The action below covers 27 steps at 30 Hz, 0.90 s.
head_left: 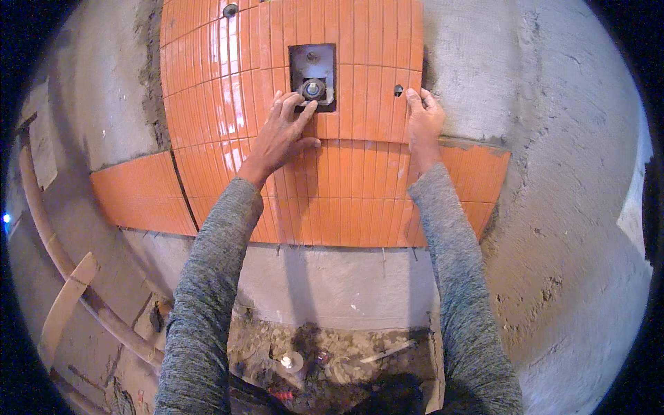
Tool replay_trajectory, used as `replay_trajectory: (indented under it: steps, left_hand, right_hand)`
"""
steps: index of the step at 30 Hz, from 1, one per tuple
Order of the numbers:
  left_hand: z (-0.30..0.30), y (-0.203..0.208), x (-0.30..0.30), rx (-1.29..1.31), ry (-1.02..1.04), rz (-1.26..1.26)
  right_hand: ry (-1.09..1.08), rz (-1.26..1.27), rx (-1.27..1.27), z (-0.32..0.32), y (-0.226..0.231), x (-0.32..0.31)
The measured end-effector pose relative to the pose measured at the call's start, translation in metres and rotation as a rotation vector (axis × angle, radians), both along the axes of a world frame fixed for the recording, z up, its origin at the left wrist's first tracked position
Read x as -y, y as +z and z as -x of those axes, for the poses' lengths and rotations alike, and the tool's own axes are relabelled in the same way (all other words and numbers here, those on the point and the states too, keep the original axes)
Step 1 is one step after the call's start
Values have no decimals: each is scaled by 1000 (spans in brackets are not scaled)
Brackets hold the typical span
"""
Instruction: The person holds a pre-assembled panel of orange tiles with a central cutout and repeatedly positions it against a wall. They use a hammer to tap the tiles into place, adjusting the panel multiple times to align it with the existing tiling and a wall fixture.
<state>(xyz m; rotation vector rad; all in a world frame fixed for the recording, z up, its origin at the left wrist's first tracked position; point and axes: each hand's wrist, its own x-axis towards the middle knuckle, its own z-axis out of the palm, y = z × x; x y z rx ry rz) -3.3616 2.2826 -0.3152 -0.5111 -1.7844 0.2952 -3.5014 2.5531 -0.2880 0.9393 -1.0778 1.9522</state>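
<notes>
A ribbed orange wall tile point(377, 41) stands against the wall, with a rectangular cutout and a small hole near its right edge. Inside the cutout shows a recessed box with a round pipe fitting point(314, 88). The fingertips of my left hand point(282, 131) hook over the cutout's lower left edge, the thumb lying lower on the tile face. At the tile's right edge, my right hand point(425, 121) pinches it, thumb on the front and fingers round the side. The tile's lower edge casts a shadow on the row below; whether it touches the wall behind is hidden.
Similar orange tiles point(207, 117) cover the wall to the left and below. Bare grey plaster point(574, 173) extends to the right. At lower left are a long pole point(48, 228) and a wooden board point(69, 304). Rubble point(346, 353) covers the ground at the wall's foot.
</notes>
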Motion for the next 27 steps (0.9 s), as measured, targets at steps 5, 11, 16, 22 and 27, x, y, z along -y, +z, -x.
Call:
replay_trajectory:
  steps: [5, 11, 16, 22, 27]
  left_hand:
    - [6, -3, -2, -136, -25, -117]
    - [8, -2, 14, -174, -41, -237]
    - [10, 3, 8, -132, -116, -239]
    - [10, 3, 9, -169, -160, -242]
    - [14, 9, 18, -170, -238, -228]
  right_hand:
    - [-55, 15, -7, 13, 0, 0]
    - [-151, 28, 51, -4, -2, 9]
    - [-142, -32, 56, 0, 1, -3]
    - [8, -10, 24, -8, 1, -3]
    - [43, -20, 67, -29, 6, -1]
